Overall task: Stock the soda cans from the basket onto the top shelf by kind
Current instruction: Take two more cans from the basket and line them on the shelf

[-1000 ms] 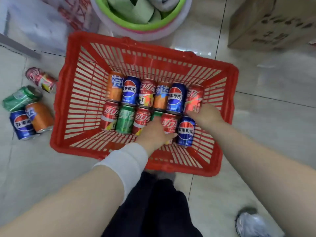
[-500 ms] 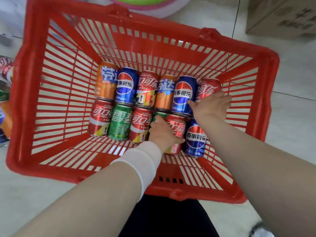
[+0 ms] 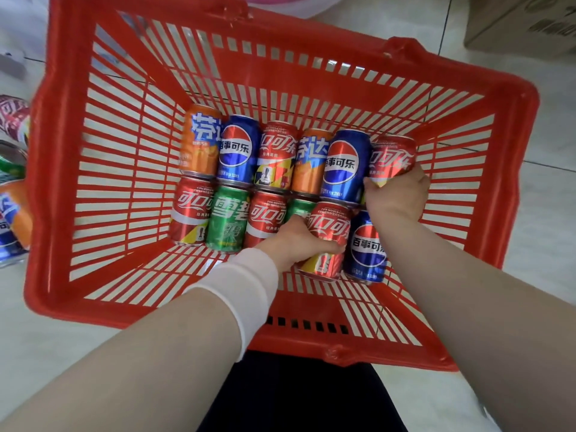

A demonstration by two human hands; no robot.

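A red plastic basket [image 3: 56, 188] stands on the tiled floor and holds several soda cans lying in two rows: orange, blue, red and green. My left hand [image 3: 296, 238] grips a red cola can [image 3: 330, 226] in the near row, thumb across its front. My right hand [image 3: 394, 194] grips another red cola can [image 3: 394, 157] at the right end of the far row. A blue cola can [image 3: 366, 251] lies between my two wrists. A green can [image 3: 226, 221] lies in the near row to the left. No shelf is in view.
Several loose cans [image 3: 12, 194] lie on the floor left of the basket. A cardboard box [image 3: 523, 23] stands at the top right. My dark trousers [image 3: 296, 397] fill the bottom middle, just below the basket's near rim.
The camera has moved closer to the basket. My right hand has curled round the far-right red can. My left hand has tightened on the near red can.
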